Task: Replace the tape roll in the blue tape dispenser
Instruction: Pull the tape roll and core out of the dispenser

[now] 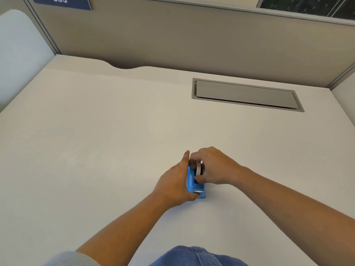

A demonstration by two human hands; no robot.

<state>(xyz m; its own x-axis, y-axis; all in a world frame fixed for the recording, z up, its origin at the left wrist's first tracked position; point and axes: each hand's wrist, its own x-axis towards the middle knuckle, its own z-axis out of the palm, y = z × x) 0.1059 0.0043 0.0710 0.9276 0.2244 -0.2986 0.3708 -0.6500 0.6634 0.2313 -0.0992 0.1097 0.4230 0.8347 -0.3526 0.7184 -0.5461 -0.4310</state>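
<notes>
Head view. Pale, off-white desk top [96,131], smooth, bounded at the far edge by a beige partition panel [172,35]. Small blue plastic tape dispenser [192,184] stands on the desk, in the middle area somewhat toward the near edge, well apart from every corner. Its metal cutter bar sits at the end nearest the camera.

Left hand [173,184] lies against the dispenser's left side, palm to the plastic, fingers stretched along the body toward the far end, thumb curled at the near end by the cutter. A grasp that braces the dispenser on the desk.

Right hand [213,167] comes in from the right, above the dispenser. Its fingers are curled over a small roll of tape [198,168], white with a dark rim, thumb under and forefingers over: pinching the roll. The roll sits upright in the dispenser's open cradle, its top standing above the blue walls. Whether it is fully seated cannot be told; fingers cover much of it.

Set into the desk near the far right corner: a long grey rectangular cable hatch [245,95], lid closed. On the partition at upper left, a dark blue sign [63,1] with white numerals.
</notes>
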